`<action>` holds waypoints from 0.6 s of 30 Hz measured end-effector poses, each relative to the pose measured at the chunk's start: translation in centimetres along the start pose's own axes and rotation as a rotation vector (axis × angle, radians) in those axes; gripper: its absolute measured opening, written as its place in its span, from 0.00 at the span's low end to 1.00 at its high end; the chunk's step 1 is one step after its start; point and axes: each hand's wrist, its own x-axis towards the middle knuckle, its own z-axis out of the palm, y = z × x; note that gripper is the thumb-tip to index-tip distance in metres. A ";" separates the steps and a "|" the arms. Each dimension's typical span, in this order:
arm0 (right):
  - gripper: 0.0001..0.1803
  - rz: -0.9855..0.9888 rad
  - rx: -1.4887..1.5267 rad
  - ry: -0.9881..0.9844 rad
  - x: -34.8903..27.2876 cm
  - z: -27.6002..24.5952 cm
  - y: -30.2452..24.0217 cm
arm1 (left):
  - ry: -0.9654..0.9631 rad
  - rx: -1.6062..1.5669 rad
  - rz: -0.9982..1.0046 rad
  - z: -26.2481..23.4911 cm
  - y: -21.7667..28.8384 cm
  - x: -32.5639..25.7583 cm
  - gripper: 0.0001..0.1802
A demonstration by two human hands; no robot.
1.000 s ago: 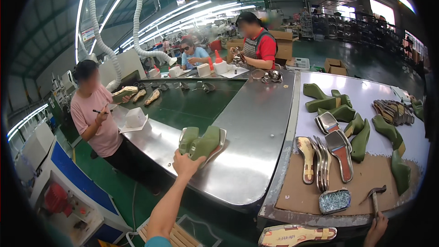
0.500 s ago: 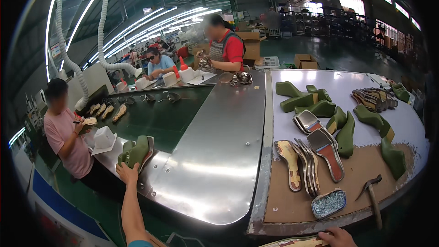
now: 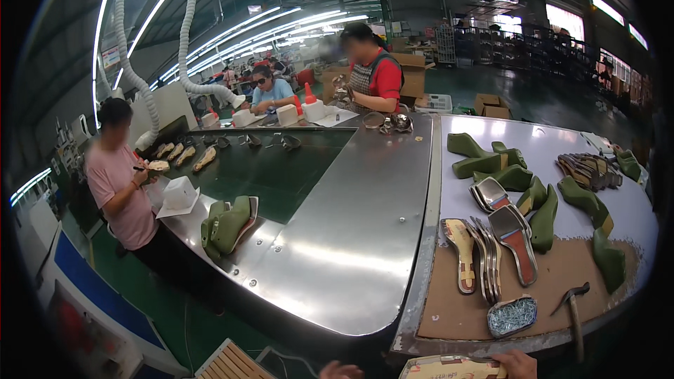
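At the near edge, right of middle, the right hand [image 3: 518, 363] is gripping the right end of a pale sole [image 3: 449, 368], its hold narrow around the rim. The sole is lying flat side up, partly cut off below, just nearer than the right table [image 3: 562, 147]; handwritten marks and small reddish print are showing on its face. To its left, the left hand [image 3: 340, 370] is blurring at the lower edge; how wide its grip is cannot be told.

On the table's cardboard [image 3: 449, 316], a tin of nails [image 3: 512, 317] is sitting just beyond the sole, and a hammer [image 3: 577, 319] is resting to the right. Farther back, stacked soles [image 3: 488, 260] are lying beside red-brown ones [image 3: 516, 249], with green lasts [image 3: 544, 217] spreading beyond.

Leftward, two more lasts [image 3: 232, 228] are standing together on the metal bench [image 3: 351, 253]. Past them, a person in pink [image 3: 116, 182] is holding a pen near a white block [image 3: 180, 193]. Far off, a person in red [image 3: 386, 84] is handling shiny pieces. At far left, a sign [image 3: 110, 56] is hanging, too small to read.
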 end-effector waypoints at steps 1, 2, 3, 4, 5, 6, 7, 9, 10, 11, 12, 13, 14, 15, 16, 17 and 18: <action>0.39 0.014 0.016 0.015 0.1 -0.1 -0.4 | -0.083 -0.192 -0.118 1.7 -2.0 -2.3 0.35; 0.39 -0.010 0.004 0.033 0.3 -0.4 -0.9 | -0.167 -0.384 -0.235 3.4 -3.8 -4.4 0.39; 0.38 -0.025 -0.009 0.050 0.5 -1.0 -1.4 | -0.239 0.006 -0.279 4.8 -5.2 -6.4 0.52; 0.38 -0.032 -0.018 0.069 0.6 -1.5 -2.0 | -0.335 -0.116 -0.271 7.0 -4.4 -8.0 0.61; 0.37 -0.062 0.004 0.086 1.1 -1.5 -3.1 | -0.434 -0.116 -0.201 9.1 -4.0 -8.3 0.61; 0.37 -0.097 0.023 0.108 1.6 -1.2 -4.5 | -0.535 -0.118 -0.125 11.1 -3.8 -8.3 0.61; 0.38 -0.150 0.110 0.129 2.1 -0.5 -5.9 | -0.459 -0.203 -0.196 13.1 -3.8 -8.2 0.57; 0.41 -0.193 0.172 0.191 2.7 0.9 -8.5 | -0.284 0.140 -0.163 13.4 -0.4 -5.2 0.48; 0.42 -0.197 0.236 0.201 3.3 1.0 -9.6 | -0.197 0.087 -0.134 14.0 2.1 -3.7 0.45; 0.44 -0.204 0.335 0.197 3.9 1.1 -10.2 | -0.168 0.134 0.022 14.2 4.0 -1.6 0.46; 0.45 -0.210 0.434 0.192 4.2 1.3 -10.6 | -0.141 0.183 0.178 14.1 5.7 1.1 0.49; 0.47 -0.217 0.517 0.156 3.6 1.9 -10.2 | -0.144 0.249 0.230 13.4 7.9 3.7 0.48; 0.45 -0.216 0.661 0.176 2.5 2.4 -9.2 | -0.177 0.299 0.284 13.0 10.1 6.7 0.48; 0.43 -0.184 0.619 0.173 1.9 1.6 -8.1 | -0.182 0.492 0.305 12.4 13.0 9.6 0.54; 0.41 -0.139 0.560 0.166 1.0 0.6 -7.2 | -0.156 0.741 0.389 11.7 15.1 13.0 0.54; 0.38 -0.029 0.560 0.164 0.7 -0.3 -7.0 | -0.072 1.103 0.594 10.0 17.0 16.6 0.54; 0.34 0.090 0.556 0.157 -0.2 -0.3 -6.2 | -0.003 1.362 0.787 8.1 18.5 19.9 0.53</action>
